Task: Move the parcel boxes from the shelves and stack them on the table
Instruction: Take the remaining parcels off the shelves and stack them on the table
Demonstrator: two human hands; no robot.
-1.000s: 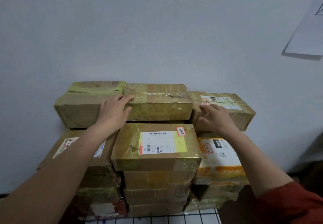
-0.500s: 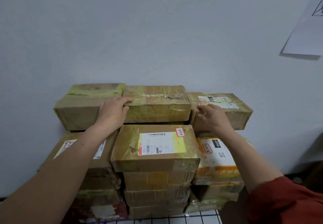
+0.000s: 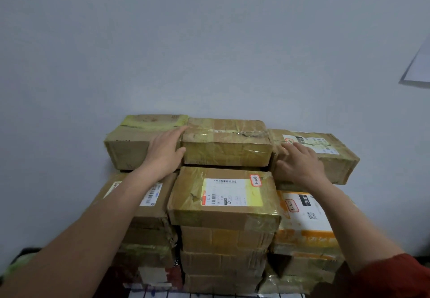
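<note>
Both hands have slid a little deeper along the top row. Left hand [image 3: 166,150] now lies with straight fingers in the seam between left box [image 3: 130,145] and middle box [image 3: 225,145], thumb against that box's front. Right hand [image 3: 300,160] rests flat, fingers spread, on right box [image 3: 337,160], just beside the other seam. Neither grips anything. Middle box sits atop the stack [image 3: 225,239] against the wall [image 3: 209,53], so this looks like squaring it into place, or readying to clasp it.

Plain grey wall [image 3: 209,42]; white paper sheet [image 3: 418,70] upper right.
</note>
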